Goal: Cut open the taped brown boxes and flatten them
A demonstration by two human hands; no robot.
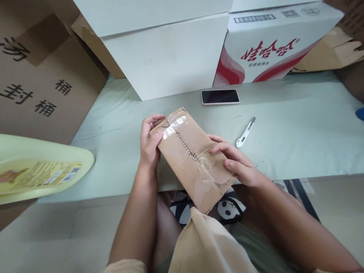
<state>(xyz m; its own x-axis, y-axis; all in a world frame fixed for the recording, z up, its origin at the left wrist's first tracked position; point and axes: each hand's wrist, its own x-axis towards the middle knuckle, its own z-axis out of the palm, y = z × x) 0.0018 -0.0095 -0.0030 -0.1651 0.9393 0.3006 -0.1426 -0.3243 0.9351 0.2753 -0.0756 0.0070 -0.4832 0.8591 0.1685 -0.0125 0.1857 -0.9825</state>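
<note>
Between my two hands is a small brown cardboard box (190, 163), tilted above the near edge of the green surface. Clear tape runs over its top face, and a ragged torn line shows along the middle. My left hand (150, 138) grips the far left corner, thumb on top beside the shiny tape. On the right side, my right hand (237, 161) is wrapped round the box's edge with fingertips resting on the top face. A white utility knife (245, 132) lies on the surface just beyond my right hand.
A phone (220, 97) lies in front of a white carton (176, 57) and a red-and-white printed carton (264, 49). At left stand a large brown carton (45, 87) and a yellow plastic bottle (42, 167). The green-covered surface (298, 125) ends near my lap.
</note>
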